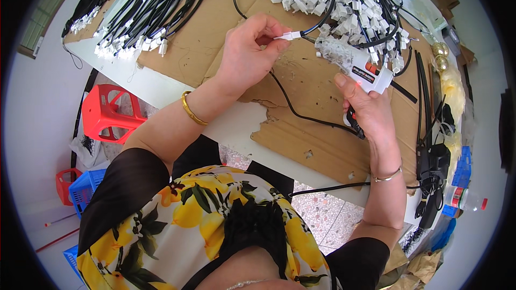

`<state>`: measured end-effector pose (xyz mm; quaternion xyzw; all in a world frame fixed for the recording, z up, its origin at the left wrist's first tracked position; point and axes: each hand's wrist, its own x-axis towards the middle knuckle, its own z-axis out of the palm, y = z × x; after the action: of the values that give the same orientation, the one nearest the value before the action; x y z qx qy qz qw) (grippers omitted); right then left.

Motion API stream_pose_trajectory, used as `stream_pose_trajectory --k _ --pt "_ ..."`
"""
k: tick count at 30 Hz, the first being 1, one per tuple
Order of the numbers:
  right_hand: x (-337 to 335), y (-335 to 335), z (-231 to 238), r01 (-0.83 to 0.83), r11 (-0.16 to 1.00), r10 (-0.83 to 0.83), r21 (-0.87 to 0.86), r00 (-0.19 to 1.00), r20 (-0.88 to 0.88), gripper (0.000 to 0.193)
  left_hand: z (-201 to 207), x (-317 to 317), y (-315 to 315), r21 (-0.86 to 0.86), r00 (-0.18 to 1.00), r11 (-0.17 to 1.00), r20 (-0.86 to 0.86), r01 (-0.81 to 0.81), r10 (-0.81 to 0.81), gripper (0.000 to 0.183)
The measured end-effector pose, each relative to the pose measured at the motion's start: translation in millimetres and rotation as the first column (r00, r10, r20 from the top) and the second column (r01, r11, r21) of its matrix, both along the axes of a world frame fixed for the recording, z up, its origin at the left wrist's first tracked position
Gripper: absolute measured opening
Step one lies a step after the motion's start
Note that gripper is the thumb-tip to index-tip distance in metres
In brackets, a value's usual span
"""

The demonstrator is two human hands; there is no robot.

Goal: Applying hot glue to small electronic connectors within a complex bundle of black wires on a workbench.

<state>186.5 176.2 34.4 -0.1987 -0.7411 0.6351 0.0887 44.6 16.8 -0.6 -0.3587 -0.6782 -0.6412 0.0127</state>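
Between the thumb and fingers of my left hand (255,48) is a small white plug connector (290,36) on a black cable. My right hand (368,107) is wrapped round the handle of a white hot glue gun (371,77). Its front end, crusted with whitish glue, points up and left toward the connector, a short gap away. A red light shows near my right thumb. The gun's black cord (290,104) runs left across the cardboard. Just beyond the gun lies a big heap of black cables with white connectors (357,13).
Another bundle of black cables (156,13) lies at the far left of the cardboard-covered table (209,56). Black power adapters (432,164) and cords sit at the right edge, by a plastic bottle (467,198). A red stool (110,113) and blue basket (85,189) stand on the left.
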Motion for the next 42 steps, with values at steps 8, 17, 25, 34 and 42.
stream_pose_trajectory --k 8,17,25,34,42 --pt "0.4 -1.1 1.1 0.017 1.000 -0.017 -0.019 1.000 -0.012 0.035 -1.2 -0.9 0.2 0.029 0.998 0.999 0.052 0.034 -0.036 0.018" --pt "0.8 -1.3 2.0 0.002 0.998 -0.002 -0.068 1.000 0.003 0.032 -2.9 -2.1 1.0 0.025 0.997 0.999 0.068 0.044 -0.046 0.018" --pt "0.5 -1.0 0.5 -0.024 0.999 0.022 -0.040 0.998 -0.056 0.026 -5.4 -3.6 2.9 0.119 0.997 0.992 0.060 0.035 -0.043 0.016" --pt "0.3 -0.8 -0.5 -0.034 0.999 0.031 -0.038 0.997 -0.067 0.026 -5.6 -3.0 3.7 0.110 0.998 0.993 0.039 0.044 -0.049 0.016" --pt "1.0 -2.0 2.0 -0.013 0.999 0.012 -0.039 0.999 -0.029 0.028 -6.2 -4.9 3.6 0.153 0.989 0.986 0.120 0.067 -0.085 0.016"
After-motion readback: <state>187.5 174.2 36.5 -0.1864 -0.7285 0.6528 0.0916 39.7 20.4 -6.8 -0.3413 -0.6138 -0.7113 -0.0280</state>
